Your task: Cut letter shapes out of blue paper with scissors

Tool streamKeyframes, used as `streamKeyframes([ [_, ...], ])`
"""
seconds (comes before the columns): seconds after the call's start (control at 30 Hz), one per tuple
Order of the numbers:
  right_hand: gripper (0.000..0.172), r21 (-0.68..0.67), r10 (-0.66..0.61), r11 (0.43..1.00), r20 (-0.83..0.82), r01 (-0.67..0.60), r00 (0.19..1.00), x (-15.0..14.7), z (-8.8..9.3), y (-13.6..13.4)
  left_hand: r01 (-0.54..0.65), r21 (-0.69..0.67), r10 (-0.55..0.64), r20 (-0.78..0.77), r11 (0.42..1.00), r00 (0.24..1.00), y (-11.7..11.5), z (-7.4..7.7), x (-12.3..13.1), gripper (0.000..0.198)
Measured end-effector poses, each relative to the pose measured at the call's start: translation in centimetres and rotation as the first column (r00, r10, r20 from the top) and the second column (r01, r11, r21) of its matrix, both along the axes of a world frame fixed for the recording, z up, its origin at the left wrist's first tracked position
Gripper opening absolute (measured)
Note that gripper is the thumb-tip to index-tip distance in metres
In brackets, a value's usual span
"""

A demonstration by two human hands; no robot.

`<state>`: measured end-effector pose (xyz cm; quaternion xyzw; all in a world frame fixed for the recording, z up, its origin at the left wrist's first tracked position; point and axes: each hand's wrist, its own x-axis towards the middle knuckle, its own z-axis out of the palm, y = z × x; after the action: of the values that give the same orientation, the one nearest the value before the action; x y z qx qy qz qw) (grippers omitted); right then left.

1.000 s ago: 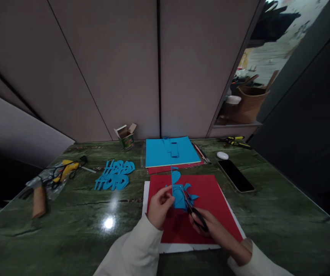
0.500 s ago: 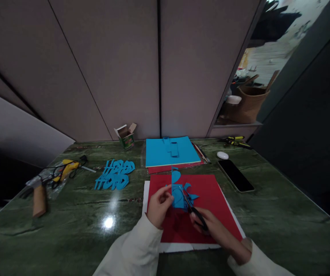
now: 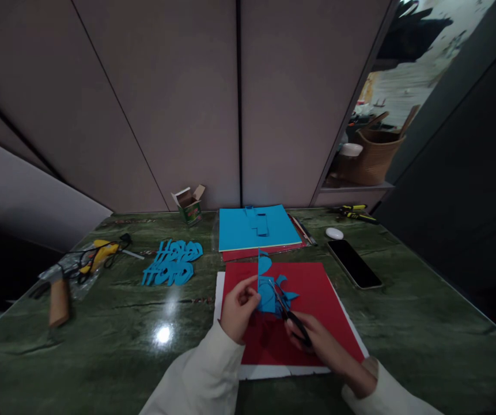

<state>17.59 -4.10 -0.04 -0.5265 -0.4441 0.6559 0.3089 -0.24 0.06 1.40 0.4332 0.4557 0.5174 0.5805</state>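
Note:
Between the fingers and thumb of my left hand (image 3: 239, 305) is the left edge of a blue paper piece (image 3: 267, 297) with a curved line on it. My right hand (image 3: 312, 337) is closed round the black handles of a pair of scissors (image 3: 295, 324). Their blades point up and left and meet the right side of the blue paper. Curved blue offcuts lie just right of the blades on a red sheet (image 3: 317, 288). Under that sheet, the edges of a white sheet (image 3: 288, 370) show.
Blue cut-out letters (image 3: 174, 264) lie at left, near a yellow glue gun (image 3: 104, 253) and a wooden handle (image 3: 59, 302). Behind are a small open box (image 3: 190, 210) and stacked blue sheets (image 3: 234, 227). At right are a phone (image 3: 355, 264), a white case (image 3: 334, 233) and yellow-black pliers (image 3: 355, 215).
Almost nothing differs. Both hands, the scissors and the blue paper stay in nearly the same place.

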Motion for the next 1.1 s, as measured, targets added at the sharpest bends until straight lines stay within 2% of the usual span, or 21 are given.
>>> streamKeyframes([
  [0.27, 0.040, -0.011, -0.001, 1.000, -0.008, 0.001, 1.000, -0.03, 0.49, 0.01, -0.014, -0.008, 0.014, 0.006, 1.000, 1.000, -0.06, 0.43, 0.07, 0.043],
  [0.5, 0.038, -0.011, 0.017, 1.000, -0.038, -0.017, 0.999, -0.09, -0.05, 0.09, -0.012, -0.004, 0.012, -0.004, 1.000, 1.000, -0.07, 0.57, -0.04, 0.042],
  [0.67, 0.037, -0.029, 0.000, 1.000, -0.035, -0.001, 0.999, -0.27, 0.25, 0.14, -0.023, -0.006, 0.023, -0.006, 1.000, 1.000, -0.09, 0.72, 0.00, 0.041],
  [0.8, 0.037, 0.005, 0.010, 1.000, -0.019, -0.009, 1.000, -0.20, 0.08, 0.08, -0.033, -0.008, 0.033, -0.016, 0.999, 0.999, -0.11, 0.83, 0.00, 0.040],
  [0.93, 0.037, 0.016, 0.012, 1.000, -0.017, -0.012, 1.000, -0.10, -0.25, 0.01, -0.034, -0.008, 0.034, -0.020, 0.999, 0.999, -0.06, 0.74, -0.04, 0.040],
  [1.1, 0.036, 0.018, 0.035, 0.999, -0.039, -0.035, 0.999, -0.21, 0.31, 0.04, -0.024, 0.001, 0.024, -0.025, 1.000, 0.999, 0.00, 0.36, -0.13, 0.038],
])
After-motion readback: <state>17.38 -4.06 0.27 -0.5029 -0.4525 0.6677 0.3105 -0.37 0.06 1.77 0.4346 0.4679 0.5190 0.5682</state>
